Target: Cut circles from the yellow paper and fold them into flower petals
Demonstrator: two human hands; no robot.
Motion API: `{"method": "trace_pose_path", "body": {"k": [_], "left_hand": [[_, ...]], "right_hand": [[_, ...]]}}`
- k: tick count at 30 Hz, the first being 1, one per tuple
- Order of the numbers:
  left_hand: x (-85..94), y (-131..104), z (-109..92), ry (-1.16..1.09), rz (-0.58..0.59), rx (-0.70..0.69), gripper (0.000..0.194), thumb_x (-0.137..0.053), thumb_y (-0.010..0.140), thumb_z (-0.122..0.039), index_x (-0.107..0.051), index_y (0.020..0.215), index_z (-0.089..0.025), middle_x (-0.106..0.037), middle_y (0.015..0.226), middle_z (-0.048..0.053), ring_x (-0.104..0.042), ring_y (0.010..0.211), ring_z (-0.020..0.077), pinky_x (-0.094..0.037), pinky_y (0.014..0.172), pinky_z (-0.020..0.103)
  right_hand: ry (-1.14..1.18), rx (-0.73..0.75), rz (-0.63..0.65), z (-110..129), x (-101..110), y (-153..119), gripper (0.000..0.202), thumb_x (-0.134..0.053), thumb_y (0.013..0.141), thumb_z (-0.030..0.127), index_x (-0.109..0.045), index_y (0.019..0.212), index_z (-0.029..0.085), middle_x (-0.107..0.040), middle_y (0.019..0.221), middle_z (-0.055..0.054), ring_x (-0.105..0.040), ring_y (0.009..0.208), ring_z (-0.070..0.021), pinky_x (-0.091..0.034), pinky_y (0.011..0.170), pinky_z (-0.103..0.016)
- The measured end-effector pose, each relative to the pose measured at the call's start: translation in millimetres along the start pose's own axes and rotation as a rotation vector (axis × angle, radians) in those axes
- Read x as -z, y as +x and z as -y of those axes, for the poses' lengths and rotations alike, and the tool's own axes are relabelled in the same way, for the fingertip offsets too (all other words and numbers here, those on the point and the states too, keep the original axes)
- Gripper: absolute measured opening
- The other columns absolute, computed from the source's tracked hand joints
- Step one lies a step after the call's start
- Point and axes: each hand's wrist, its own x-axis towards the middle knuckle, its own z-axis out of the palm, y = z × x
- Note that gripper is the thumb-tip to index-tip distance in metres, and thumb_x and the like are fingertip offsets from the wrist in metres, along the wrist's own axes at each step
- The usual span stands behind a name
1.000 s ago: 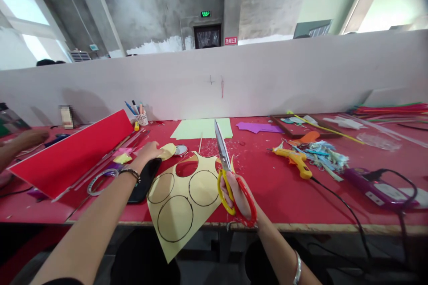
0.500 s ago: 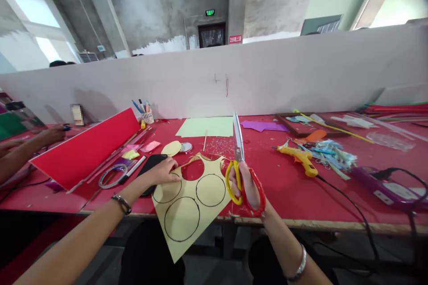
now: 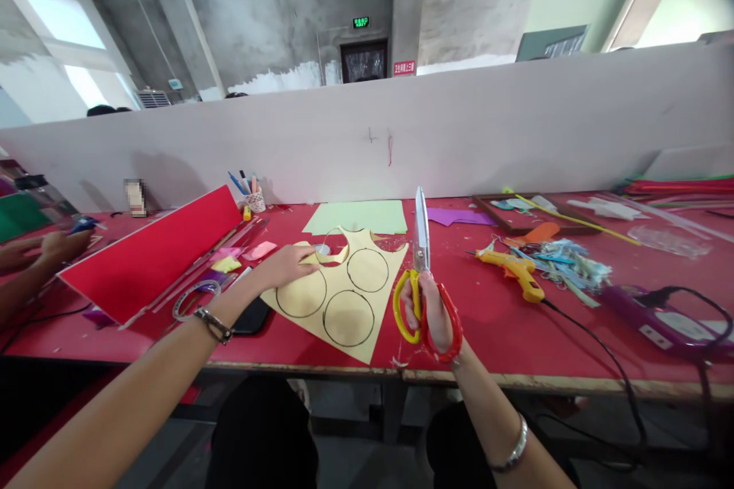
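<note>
My left hand grips a pale yellow paper sheet by its left edge. Several black circles are drawn on the sheet, and its far side has round cut-away notches. The sheet lies over the red tabletop, with one corner close to the front edge. In my right hand is a pair of scissors with one yellow and one red handle loop. Their blades point up and away, nearly closed, just right of the paper and apart from it. A black phone lies partly hidden under my left forearm.
A yellow glue gun with a cord lies right, before blue scraps and a purple device. Green paper and purple paper lie behind. A red board stands left, near another person's hands. A pen cup stands behind.
My left hand has moved the yellow sheet forward and right and turned it, bringing it up onto the table. The scissors have shifted slightly right. The loose yellow disc is now hidden.
</note>
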Motion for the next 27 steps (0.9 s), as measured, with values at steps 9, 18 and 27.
{"method": "trace_pose_path", "body": {"k": [9, 18, 27], "left_hand": [[21.7, -9.5, -30.4, 0.001, -0.339, -0.085, 0.028, -0.038, 0.085, -0.042, -0.05, 0.095, -0.018, -0.061, 0.092, 0.006, -0.056, 0.089, 0.0217, -0.041, 0.081, 0.032], [-5.4, 3.9, -2.2, -0.073, -0.206, 0.012, 0.051, -0.047, 0.077, -0.033, -0.04, 0.124, -0.015, -0.056, 0.123, 0.014, -0.053, 0.113, 0.0253, -0.041, 0.093, 0.037], [21.0, 41.3, 6.2, 0.088, 0.05, 0.036, 0.068, -0.056, 0.068, -0.032, -0.04, 0.132, -0.015, -0.063, 0.115, 0.015, -0.061, 0.1, 0.0276, -0.045, 0.079, 0.032]], "right_hand": [[0.015, -0.031, -0.015, -5.1, -0.3, 1.8, 0.051, -0.047, 0.077, 0.068, -0.045, 0.061, 0.02, -0.038, 0.04, 0.008, -0.03, 0.028, -0.0055, -0.026, 0.03, -0.019], [-0.005, -0.031, 0.002, -11.7, 1.6, 4.2, 0.051, -0.045, 0.079, 0.068, -0.044, 0.062, 0.02, -0.037, 0.037, 0.009, -0.03, 0.028, -0.0059, -0.026, 0.03, -0.018], [-0.014, -0.037, -0.016, -15.0, 2.6, 6.0, 0.051, -0.044, 0.081, 0.067, -0.044, 0.062, 0.019, -0.037, 0.037, 0.009, -0.03, 0.028, -0.0044, -0.027, 0.031, -0.016]]}}
